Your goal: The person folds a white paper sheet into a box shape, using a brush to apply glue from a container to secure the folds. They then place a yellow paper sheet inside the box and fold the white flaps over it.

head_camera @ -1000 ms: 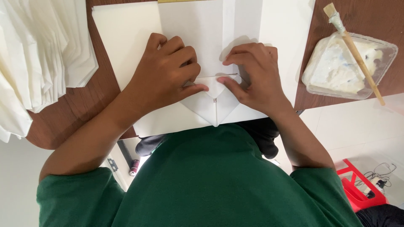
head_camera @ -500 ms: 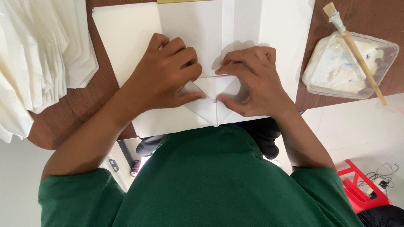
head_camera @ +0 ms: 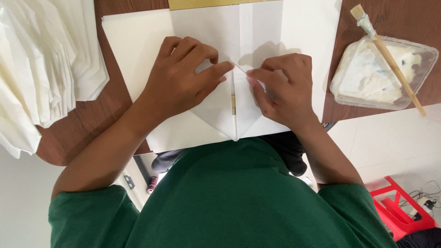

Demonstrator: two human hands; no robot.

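Note:
A white sheet of paper (head_camera: 257, 27) lies on a stack of white sheets (head_camera: 133, 50) on the brown table, its near end folded into a point (head_camera: 236, 124). My left hand (head_camera: 179, 80) rests on the left flap, thumb and forefinger pinching the flap's edge near the centre seam. My right hand (head_camera: 282, 87) presses the right flap, its fingertips at the same seam. A narrow gap shows between the two flaps.
A pile of folded white paper pieces (head_camera: 41, 69) lies at the left. At the right stands a clear plastic tub of white paste (head_camera: 381, 76) with a wooden brush (head_camera: 390, 57) across it. A red stool (head_camera: 404, 211) is on the floor.
Both hands have lifted their fingertips from the folded point up to the centre seam, and the flaps have opened slightly, showing a gap.

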